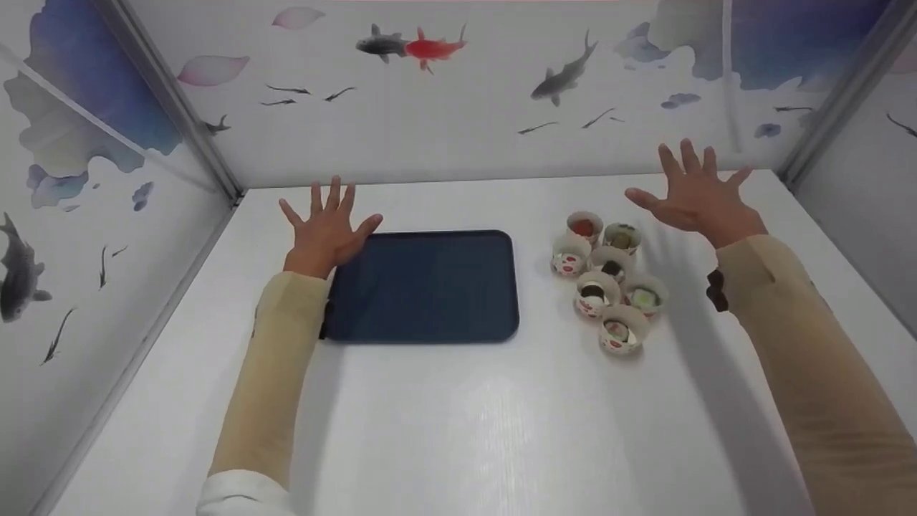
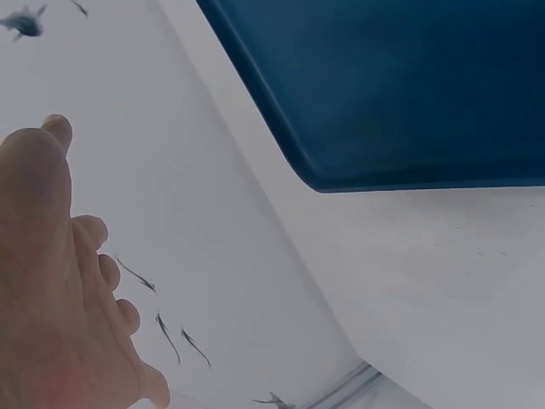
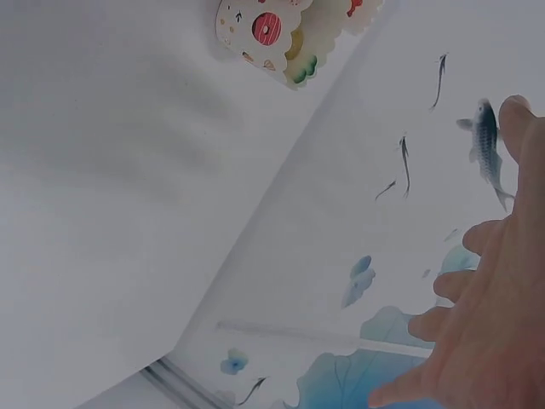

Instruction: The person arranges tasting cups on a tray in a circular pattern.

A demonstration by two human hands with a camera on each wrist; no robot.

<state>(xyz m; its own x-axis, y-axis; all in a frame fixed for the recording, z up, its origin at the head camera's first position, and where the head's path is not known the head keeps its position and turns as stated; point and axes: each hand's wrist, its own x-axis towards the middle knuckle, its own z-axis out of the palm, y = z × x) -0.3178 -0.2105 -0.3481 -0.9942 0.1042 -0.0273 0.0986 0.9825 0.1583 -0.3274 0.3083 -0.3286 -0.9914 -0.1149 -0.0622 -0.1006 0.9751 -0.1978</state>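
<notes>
My left hand is held with its fingers spread, above the upper left corner of a dark blue tray. It holds nothing; in the left wrist view the hand appears at the left, apart from the tray. To the right, my right hand is also spread and holds nothing. Nearest to it stand several patterned paper cups with pieces of food like sushi, among them a cup with a green-centred piece and one with an orange-red piece. One cup shows at the top of the right wrist view.
A white table carries the tray and cups. White panels printed with fish and petals stand behind it and at both sides, with grey metal posts at the corners.
</notes>
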